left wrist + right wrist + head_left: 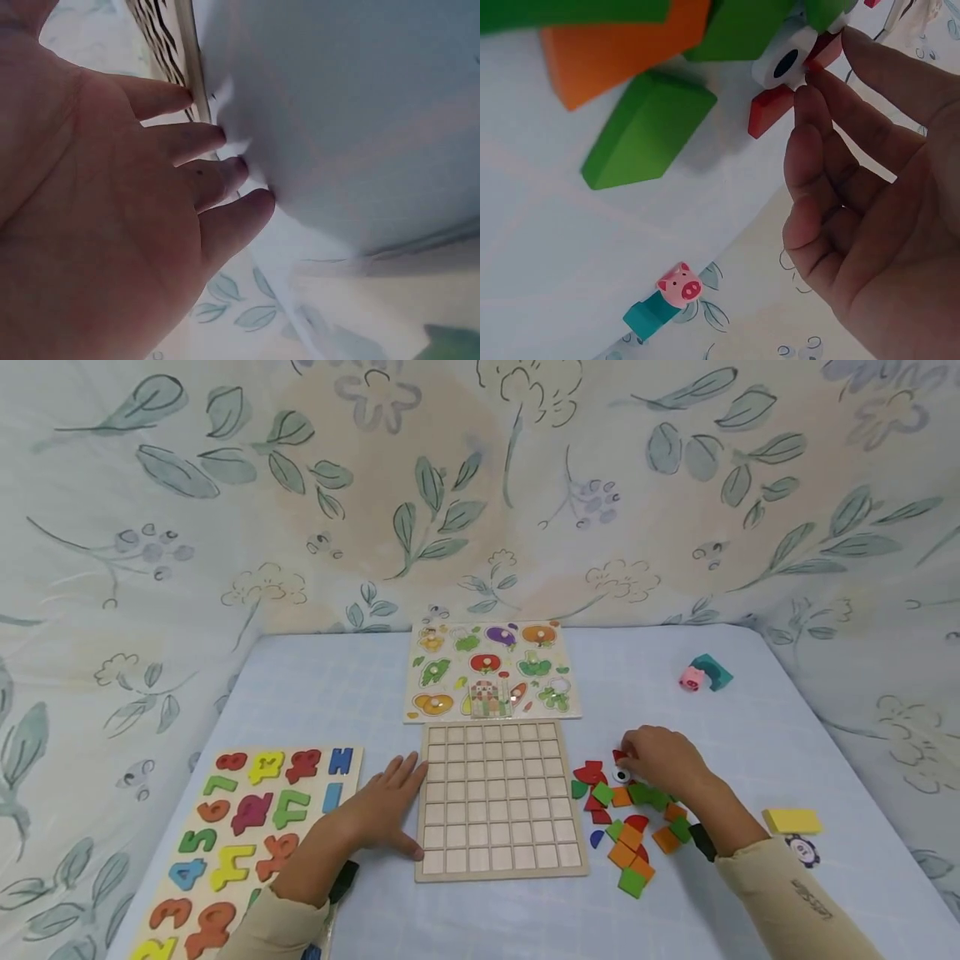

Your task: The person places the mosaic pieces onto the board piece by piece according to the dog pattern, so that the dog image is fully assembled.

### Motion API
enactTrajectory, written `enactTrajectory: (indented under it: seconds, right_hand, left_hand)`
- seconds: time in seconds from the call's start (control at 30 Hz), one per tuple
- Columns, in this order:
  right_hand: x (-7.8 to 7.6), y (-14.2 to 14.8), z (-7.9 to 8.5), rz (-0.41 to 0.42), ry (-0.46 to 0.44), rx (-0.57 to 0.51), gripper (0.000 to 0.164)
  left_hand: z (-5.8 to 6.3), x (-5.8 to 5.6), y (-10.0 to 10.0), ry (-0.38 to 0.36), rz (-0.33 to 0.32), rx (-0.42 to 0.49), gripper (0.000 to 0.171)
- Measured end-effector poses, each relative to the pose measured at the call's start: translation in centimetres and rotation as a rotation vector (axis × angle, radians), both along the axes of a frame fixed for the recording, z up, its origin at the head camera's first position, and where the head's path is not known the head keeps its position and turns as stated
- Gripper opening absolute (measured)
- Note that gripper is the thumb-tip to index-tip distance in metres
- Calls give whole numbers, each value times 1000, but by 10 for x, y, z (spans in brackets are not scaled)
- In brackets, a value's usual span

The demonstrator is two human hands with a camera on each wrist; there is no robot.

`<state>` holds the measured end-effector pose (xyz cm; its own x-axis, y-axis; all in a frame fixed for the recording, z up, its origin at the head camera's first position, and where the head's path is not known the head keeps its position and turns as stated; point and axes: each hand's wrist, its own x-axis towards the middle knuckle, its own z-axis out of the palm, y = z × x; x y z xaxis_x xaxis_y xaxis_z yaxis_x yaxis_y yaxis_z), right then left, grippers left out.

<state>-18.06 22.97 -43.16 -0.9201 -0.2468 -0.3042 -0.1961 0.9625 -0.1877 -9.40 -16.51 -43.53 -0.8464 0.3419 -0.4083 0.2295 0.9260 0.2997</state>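
My left hand (384, 806) lies with fingers spread at the left edge of a wooden grid board (581, 802), thumb and fingertips right at the frame. The left wrist view shows its palm (97, 202) and straight fingers beside a wooden edge (191, 52). At the far edge of a pile of coloured blocks, my right hand (663, 764) pinches a small red block (826, 49) between thumb and index finger; its other fingers are curled. A round white piece with a black oval (786, 63) sits right beside the fingertips. Green blocks (649, 131) and orange blocks (622, 855) lie around.
Behind the grid board lies a vegetable puzzle board (497, 642) with a small picture card (487, 700) on it. A number puzzle (251, 785) is at left. Toward the right are a pink pig piece (692, 678), a teal arch (716, 672) and a yellow block (793, 821).
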Motion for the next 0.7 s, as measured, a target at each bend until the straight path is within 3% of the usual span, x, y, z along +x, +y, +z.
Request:
enactTrajectory:
  seconds: [0.4, 0.57, 0.7]
  right_hand:
    - [-2, -10, -1, -65, -69, -48, 25]
    - [-6, -16, 6, -38, -91, -61, 21]
    - [-17, -40, 19, 42, -21, -139, 15]
  left_hand:
    - [-3, 2, -2, -15, 27, 20, 120]
    - [-7, 0, -3, -14, 20, 44, 121]
    - [-8, -2, -2, -17, 8, 45, 122]
